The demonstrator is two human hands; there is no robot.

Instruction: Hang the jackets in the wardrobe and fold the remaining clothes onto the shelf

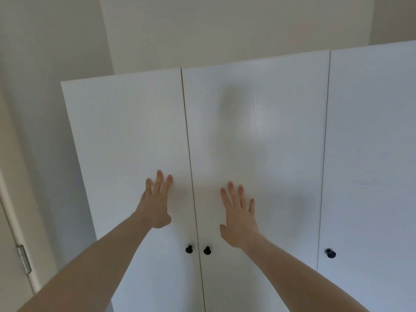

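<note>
I see my left hand (156, 204) and right hand (239, 218), fingers spread, flat against the closed wardrobe doors (256, 136) above the knobs (198, 249) at six o'clock; no clothes visible, so progress is unclear.

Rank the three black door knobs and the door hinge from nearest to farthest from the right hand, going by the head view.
From the right hand:
1. Middle knob, just below-left of it.
2. Left knob, across the door gap.
3. Right knob, on the far right door.
4. Door hinge, at the left edge.

Head view, close, facing closed wardrobe doors (254, 136) head-on.
</note>
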